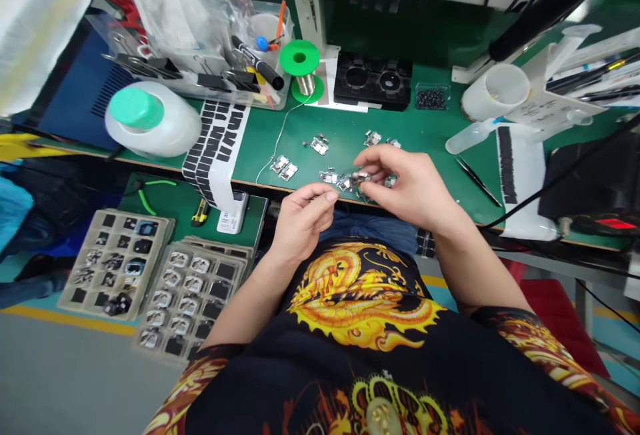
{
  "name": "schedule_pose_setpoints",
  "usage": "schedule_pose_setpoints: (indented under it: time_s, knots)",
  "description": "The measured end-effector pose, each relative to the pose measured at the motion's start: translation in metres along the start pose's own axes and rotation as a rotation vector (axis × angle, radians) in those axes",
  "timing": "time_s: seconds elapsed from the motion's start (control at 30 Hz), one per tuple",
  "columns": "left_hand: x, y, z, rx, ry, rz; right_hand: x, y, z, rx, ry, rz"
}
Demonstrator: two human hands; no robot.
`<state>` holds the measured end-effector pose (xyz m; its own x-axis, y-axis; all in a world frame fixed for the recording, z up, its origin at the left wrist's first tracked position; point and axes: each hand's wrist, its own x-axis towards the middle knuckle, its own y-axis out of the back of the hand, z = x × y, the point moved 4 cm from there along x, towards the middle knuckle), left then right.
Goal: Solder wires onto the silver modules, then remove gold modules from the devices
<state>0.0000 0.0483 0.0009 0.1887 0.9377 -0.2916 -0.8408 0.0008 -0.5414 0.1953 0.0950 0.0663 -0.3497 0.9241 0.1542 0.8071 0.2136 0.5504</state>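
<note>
Near the front edge of the green bench, my right hand [413, 185] pinches a small silver metal part [362, 177] between thumb and fingers. My left hand [306, 216] is just left of it, thumb pressed to the curled index finger; whatever that pinch holds, if anything, is too small to make out. Under and between the hands lie similar silver parts [329, 176], some partly covered by my right fingers. More of them form a pair [284, 167] to the left, one single part [319, 145] behind, and a small group [373, 138] beyond my right hand.
A solder wire spool [300, 58] stands behind, its wire trailing forward. Left are a white bottle [153, 118] and a label strip [225, 148]; right, tweezers [479, 181], a syringe [473, 135] and a black cable [555, 185]. Compartment trays [167, 231] sit lower left.
</note>
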Motion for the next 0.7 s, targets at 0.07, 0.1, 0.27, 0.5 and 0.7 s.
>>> schedule_pose_setpoints:
  time_s: [0.07,0.1,0.27,0.5,0.7]
  knots:
    - [0.000,-0.001,-0.001,0.033,-0.003,0.006,-0.015,-0.003,0.000,0.049,-0.038,-0.017]
    - [0.001,-0.002,-0.002,0.053,0.001,0.007,-0.021,-0.005,0.000,0.060,-0.051,-0.020]
    - [0.000,-0.006,-0.010,0.137,0.003,0.016,-0.034,-0.009,0.006,0.122,-0.094,0.099]
    - [-0.001,-0.005,-0.019,0.173,0.011,0.009,-0.036,-0.015,0.015,0.178,-0.134,0.198]
    - [-0.001,-0.001,-0.024,0.208,0.015,0.055,-0.040,-0.017,0.008,0.073,-0.072,0.202]
